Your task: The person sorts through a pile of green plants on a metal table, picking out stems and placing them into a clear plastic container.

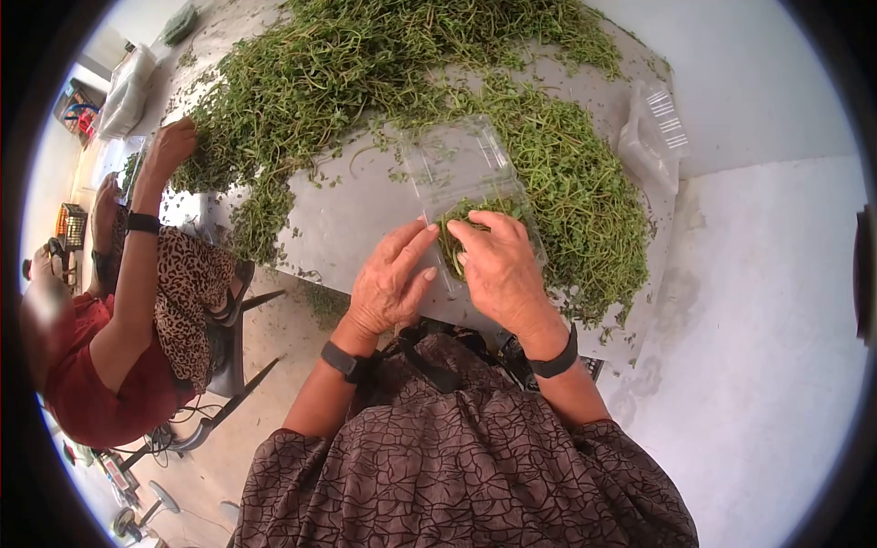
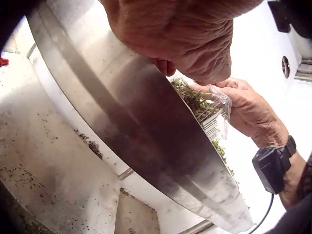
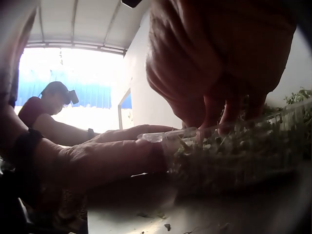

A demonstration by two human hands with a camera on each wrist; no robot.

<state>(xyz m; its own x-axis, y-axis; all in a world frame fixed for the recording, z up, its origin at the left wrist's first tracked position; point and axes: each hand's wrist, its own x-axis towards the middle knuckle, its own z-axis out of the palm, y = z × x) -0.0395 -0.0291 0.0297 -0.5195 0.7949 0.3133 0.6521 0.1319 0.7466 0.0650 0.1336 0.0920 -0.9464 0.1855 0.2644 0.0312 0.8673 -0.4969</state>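
Note:
A clear plastic clamshell box point(image 1: 461, 169) lies lid-up at the near edge of the table, its tray filled with leafy green stems point(image 1: 448, 248). My left hand point(image 1: 388, 283) is at the tray's left side, fingers extended to the rim and thumb apart. Over the tray, my right hand point(image 1: 507, 274) points its fingers down onto the greens. In the right wrist view those fingers point(image 3: 229, 114) reach in among the stems behind the clear wall. The left wrist view shows the right hand point(image 2: 251, 114) beside a box corner point(image 2: 222, 109).
A large heap of greens point(image 1: 365, 73) spreads over the metal table point(image 1: 333, 205) and down its right side point(image 1: 585, 192). Clear boxes stand at the right edge point(image 1: 653, 137) and far left point(image 1: 128, 91). Another person point(image 1: 119, 356) sits at the left, a hand in the heap.

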